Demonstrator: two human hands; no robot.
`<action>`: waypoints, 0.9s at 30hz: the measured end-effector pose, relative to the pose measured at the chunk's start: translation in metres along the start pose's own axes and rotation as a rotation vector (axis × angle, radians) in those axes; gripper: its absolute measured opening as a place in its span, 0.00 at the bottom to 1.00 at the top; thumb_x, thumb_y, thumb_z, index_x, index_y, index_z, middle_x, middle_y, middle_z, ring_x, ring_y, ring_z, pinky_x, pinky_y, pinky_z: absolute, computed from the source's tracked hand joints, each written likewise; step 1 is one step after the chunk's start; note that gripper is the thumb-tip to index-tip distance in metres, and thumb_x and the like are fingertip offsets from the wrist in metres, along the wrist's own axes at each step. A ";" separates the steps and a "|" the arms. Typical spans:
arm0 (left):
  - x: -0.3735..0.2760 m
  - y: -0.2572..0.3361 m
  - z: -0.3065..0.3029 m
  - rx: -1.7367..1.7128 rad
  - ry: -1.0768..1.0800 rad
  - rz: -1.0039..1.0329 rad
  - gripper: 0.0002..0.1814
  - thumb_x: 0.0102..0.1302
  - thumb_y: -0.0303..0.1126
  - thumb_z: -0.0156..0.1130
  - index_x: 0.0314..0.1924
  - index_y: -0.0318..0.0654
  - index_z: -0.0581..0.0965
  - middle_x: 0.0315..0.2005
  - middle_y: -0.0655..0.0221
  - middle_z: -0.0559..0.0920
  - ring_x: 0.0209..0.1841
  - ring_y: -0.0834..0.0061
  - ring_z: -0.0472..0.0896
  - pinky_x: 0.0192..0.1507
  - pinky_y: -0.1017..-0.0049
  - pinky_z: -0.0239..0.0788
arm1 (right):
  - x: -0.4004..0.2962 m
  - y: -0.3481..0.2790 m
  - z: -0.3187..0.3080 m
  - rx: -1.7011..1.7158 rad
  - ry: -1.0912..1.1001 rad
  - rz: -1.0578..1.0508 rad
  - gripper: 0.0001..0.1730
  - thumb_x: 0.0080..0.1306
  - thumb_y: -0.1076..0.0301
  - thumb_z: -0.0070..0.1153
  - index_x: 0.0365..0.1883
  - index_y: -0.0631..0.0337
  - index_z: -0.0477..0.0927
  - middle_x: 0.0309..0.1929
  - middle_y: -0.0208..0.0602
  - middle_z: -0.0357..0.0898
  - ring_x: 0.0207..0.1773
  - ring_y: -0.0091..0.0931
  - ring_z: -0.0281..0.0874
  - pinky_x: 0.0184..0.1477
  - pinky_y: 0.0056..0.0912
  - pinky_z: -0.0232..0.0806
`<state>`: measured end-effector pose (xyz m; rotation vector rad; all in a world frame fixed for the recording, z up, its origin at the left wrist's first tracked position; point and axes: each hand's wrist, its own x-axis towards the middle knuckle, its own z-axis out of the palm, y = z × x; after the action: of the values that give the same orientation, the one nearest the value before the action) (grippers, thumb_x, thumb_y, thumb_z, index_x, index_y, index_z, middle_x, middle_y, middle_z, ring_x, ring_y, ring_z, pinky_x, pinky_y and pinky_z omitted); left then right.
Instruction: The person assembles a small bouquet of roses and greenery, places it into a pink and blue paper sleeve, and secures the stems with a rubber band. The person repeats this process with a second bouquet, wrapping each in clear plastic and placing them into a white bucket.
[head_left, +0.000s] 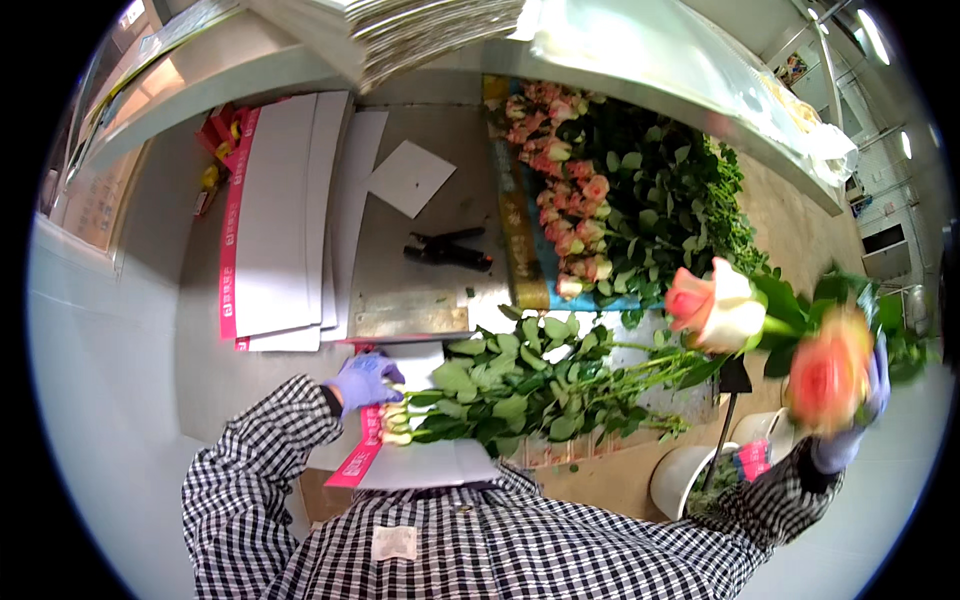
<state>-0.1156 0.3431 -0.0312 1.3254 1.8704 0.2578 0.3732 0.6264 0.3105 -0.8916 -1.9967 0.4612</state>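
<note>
My left hand (367, 384), in a purple glove, rests at the heads of several pale rose stems (395, 424) laid side by side on a white wrapping sheet with a pink band (427, 463). Whether its fingers grip a bloom cannot be told. The leafy stems (525, 390) stretch to the right. Far to the right my right hand (874, 390), gloved too and partly hidden, is closed around roses with pink and cream blooms (718, 306); a nearer pink rose (829, 371) is blurred in front of it.
A stack of white sheets with pink edges (277, 225) lies left, beside a white card (412, 178) and a black hand tool (448, 250). Many pink roses (574, 217) lie on the bench's right side. A shelf edge (675, 97) crosses above; white buckets (675, 480) stand lower right.
</note>
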 end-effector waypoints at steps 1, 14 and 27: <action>0.003 -0.001 0.002 0.064 0.042 0.066 0.19 0.49 0.49 0.71 0.39 0.49 0.83 0.38 0.65 0.83 0.46 0.62 0.79 0.49 0.64 0.69 | -0.021 -0.018 0.004 -0.341 -0.095 -0.202 0.18 0.55 0.71 0.57 0.44 0.70 0.78 0.47 0.52 0.79 0.46 0.43 0.80 0.48 0.41 0.73; 0.003 -0.040 0.051 -0.206 0.487 0.044 0.51 0.44 0.53 0.75 0.66 0.46 0.61 0.61 0.50 0.63 0.65 0.46 0.59 0.67 0.53 0.52 | -0.169 0.077 0.404 -0.527 -1.221 -0.416 0.17 0.65 0.61 0.52 0.53 0.51 0.76 0.43 0.38 0.80 0.41 0.36 0.80 0.42 0.38 0.71; -0.005 -0.029 0.035 -0.169 0.406 0.116 0.35 0.46 0.46 0.75 0.57 0.53 0.76 0.50 0.60 0.75 0.57 0.57 0.69 0.62 0.59 0.59 | -0.155 0.060 0.391 -0.026 -1.073 -0.235 0.21 0.64 0.64 0.57 0.55 0.56 0.76 0.42 0.39 0.79 0.41 0.39 0.79 0.44 0.36 0.72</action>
<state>-0.1110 0.3170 -0.0683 1.3380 2.0468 0.7770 0.1264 0.5588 -0.0292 -0.4044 -3.0247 0.8981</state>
